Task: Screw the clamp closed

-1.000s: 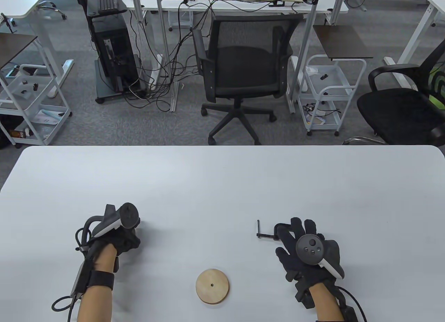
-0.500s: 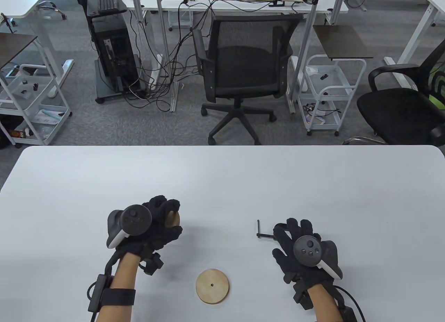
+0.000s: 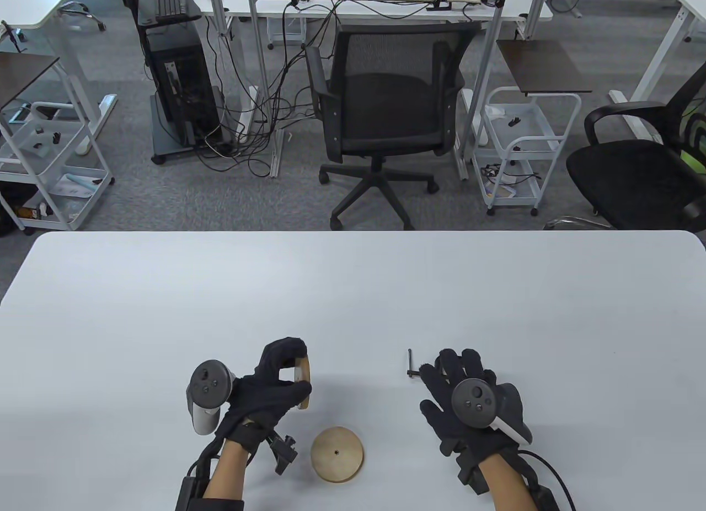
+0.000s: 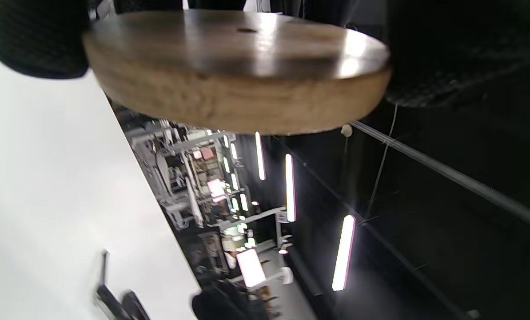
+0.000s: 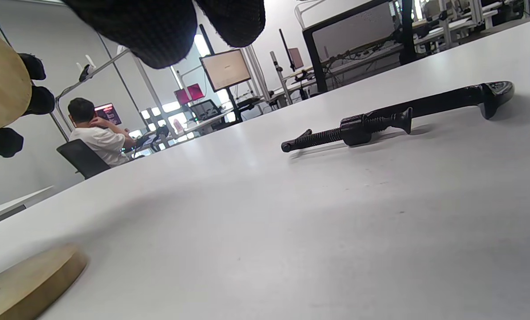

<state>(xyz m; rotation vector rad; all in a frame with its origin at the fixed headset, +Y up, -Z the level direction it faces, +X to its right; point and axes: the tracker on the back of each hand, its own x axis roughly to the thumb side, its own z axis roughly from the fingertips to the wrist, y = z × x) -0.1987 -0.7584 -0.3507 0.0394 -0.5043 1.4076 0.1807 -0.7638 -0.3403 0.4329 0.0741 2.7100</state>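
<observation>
A black screw clamp (image 5: 398,118) is seen lying flat on the white table (image 5: 291,231), in the right half of the view, with its threaded screw pointing left. Two gloved fingertips (image 5: 153,26) of the right hand hang in from the top edge, apart from the clamp. A wooden disc (image 5: 20,284) lies on the table at the near left corner. Another wooden disc (image 5: 0,86) is held up at the left edge by dark gloved fingers (image 5: 38,100). A seated person (image 5: 96,140) and lit monitors are visible far behind.
</observation>
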